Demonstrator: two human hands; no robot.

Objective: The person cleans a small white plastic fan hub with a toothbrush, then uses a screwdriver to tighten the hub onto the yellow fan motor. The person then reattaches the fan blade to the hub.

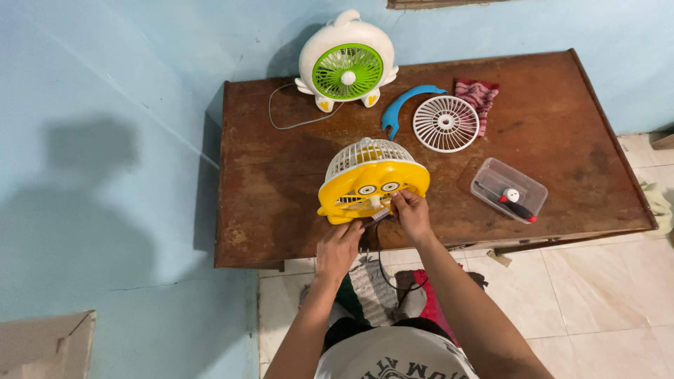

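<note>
A person stands at the near edge of a worn brown wooden bench (281,210), both bare hands at a small yellow desk fan (372,184) with a white ribbed grille, which sits near the middle of the near edge. The right hand (411,214) is pinched narrow on a small pale part at the fan's lower front, fingers curled tight around it. The left hand (338,247) rests at the bench edge just below the fan, fingers bent downward; whether it grips anything cannot be told (its fingertips are hidden behind the edge). A dark cord (382,270) hangs from the fan down between the forearms.

Farther back, against the pale blue wall, stands a white desk fan with a green grille (347,64), its thin cord (281,116) looping to the left. To its right lie a curved blue plastic piece (405,104), a loose white round grille (446,123) and a red patterned cloth (478,95), partly under that grille. At the right, well apart from the hands, sits a clear plastic box (509,189) holding a red-and-black tool. Nothing stands between the hands and the yellow fan.

Striped and red cloth (379,295) lies on the tiled floor by the person's feet, partly hidden by the arms. A cardboard corner (45,344) is cut off at lower left.
</note>
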